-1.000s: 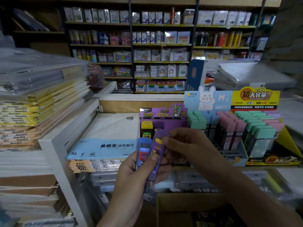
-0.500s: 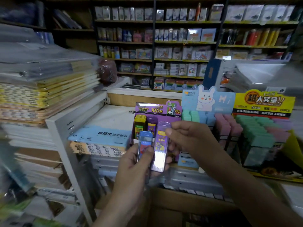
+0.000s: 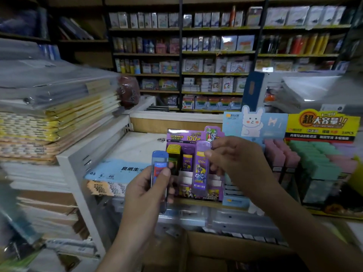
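Observation:
My left hand (image 3: 145, 191) grips a slim blue lead-refill case (image 3: 159, 173) upright, thumb across its front. My right hand (image 3: 233, 163) pinches the top of a purple lead-refill case (image 3: 201, 169), which hangs in front of the purple display box (image 3: 194, 136). That box stands on the shelf with yellow and purple cases in its slots. The two cases are apart, the purple one to the right of the blue one.
A rabbit-printed display (image 3: 253, 124) and a yellow display (image 3: 322, 126) of pastel cases stand to the right. Blue paper refill packs (image 3: 117, 169) lie left of the box. Stacked notebooks (image 3: 55, 118) fill a white rack on the left. A cardboard box (image 3: 225, 252) sits below.
My right hand has taken the purple case out of my left hand and lifted it up and to the right, toward the purple display box. My left hand keeps the blue case.

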Demonstrator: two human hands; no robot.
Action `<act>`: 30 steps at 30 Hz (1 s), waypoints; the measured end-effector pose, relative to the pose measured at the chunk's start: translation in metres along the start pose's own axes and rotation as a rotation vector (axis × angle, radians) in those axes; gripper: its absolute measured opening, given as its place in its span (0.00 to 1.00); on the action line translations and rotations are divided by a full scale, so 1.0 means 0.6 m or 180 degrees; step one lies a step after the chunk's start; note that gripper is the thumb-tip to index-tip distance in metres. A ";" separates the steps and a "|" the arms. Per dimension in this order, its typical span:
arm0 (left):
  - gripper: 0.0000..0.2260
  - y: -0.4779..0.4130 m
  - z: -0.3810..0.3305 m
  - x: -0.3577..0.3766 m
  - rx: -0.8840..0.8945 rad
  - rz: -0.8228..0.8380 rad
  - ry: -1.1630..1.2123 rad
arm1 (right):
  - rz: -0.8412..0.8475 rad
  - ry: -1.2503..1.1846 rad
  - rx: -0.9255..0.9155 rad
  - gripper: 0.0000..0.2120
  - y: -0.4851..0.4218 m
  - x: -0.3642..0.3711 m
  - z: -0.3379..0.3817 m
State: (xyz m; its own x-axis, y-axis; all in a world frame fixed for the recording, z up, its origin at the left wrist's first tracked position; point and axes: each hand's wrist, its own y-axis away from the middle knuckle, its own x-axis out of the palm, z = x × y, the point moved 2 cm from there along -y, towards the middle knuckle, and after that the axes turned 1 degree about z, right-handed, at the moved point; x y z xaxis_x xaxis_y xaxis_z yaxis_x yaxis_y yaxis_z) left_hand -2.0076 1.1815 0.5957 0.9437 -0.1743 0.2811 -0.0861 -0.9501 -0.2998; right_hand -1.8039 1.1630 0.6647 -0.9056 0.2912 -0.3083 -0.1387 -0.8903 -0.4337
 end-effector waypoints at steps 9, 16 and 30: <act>0.06 -0.042 -0.003 -0.052 0.0059 0.0265 -0.0060 | -0.0452 0.0148 0.0026 0.04 -0.032 0.037 -0.002; 0.09 -0.049 -0.004 -0.072 -0.0088 0.0368 -0.0022 | -0.0632 0.0426 0.0035 0.05 -0.054 0.056 -0.017; 0.10 -0.061 0.001 -0.064 -0.0131 0.0287 -0.0263 | -0.0333 0.1184 0.0103 0.10 -0.058 0.072 -0.040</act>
State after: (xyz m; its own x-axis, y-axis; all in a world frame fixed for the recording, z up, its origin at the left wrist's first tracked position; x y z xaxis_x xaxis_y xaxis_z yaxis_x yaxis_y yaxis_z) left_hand -2.0402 1.2232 0.5952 0.9545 -0.2393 0.1781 -0.1833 -0.9416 -0.2825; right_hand -1.8286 1.2147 0.6462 -0.6795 0.4828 -0.5524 -0.2405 -0.8579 -0.4540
